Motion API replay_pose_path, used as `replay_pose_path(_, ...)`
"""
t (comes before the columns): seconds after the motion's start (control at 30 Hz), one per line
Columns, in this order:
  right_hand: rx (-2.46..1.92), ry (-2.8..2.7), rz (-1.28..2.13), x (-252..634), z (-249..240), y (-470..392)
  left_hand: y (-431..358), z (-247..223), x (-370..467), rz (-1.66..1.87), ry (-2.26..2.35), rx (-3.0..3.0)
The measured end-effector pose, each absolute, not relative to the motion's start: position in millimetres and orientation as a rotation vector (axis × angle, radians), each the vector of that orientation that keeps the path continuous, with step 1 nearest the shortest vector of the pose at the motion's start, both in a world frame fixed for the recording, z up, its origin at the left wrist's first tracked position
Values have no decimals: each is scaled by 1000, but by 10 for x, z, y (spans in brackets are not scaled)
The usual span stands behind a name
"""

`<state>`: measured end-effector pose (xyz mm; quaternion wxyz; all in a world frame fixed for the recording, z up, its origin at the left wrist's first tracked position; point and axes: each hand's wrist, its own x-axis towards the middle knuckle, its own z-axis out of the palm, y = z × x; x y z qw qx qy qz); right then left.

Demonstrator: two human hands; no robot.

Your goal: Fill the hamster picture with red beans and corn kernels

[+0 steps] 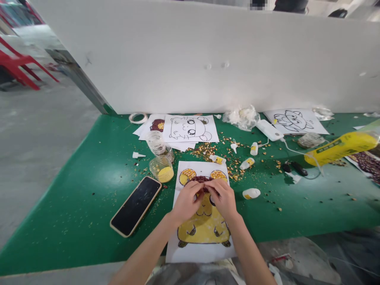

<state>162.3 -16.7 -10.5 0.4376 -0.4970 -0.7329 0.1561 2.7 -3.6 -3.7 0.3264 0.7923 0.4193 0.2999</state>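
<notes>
A sheet of white paper [184,253] with a hamster-like cartoon picture [204,233] lies in front of me. Its body is yellow, its ears carry yellow kernels [219,174], and dark red beans [199,179] cover the top of the head. Over the head area, my left hand [187,200] and my right hand [223,196] meet at the fingertips, both closed in a pinch. Whatever is between the fingers is too small or hidden to make out. The hands cover part of the face and eyes.
Left of the sheet are a phone [135,206] and a clear jar [162,169] with a yellow base. Small glue bottles [251,193], scattered grains [204,150], another hamster drawing [190,128], a white device [269,130] and a yellow bag [341,147] lie around. A white panel [192,59] stands behind.
</notes>
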Motion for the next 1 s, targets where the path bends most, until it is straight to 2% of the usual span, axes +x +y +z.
replay_pose_path(0.23,-1228,-1935,285,1632,-107,-174,-29,49,41,776,1061,1954)
replay_pose_path(1.0,-1309,-1945,418,1606,-69,-163,-32,3,45,765,1016,1938)
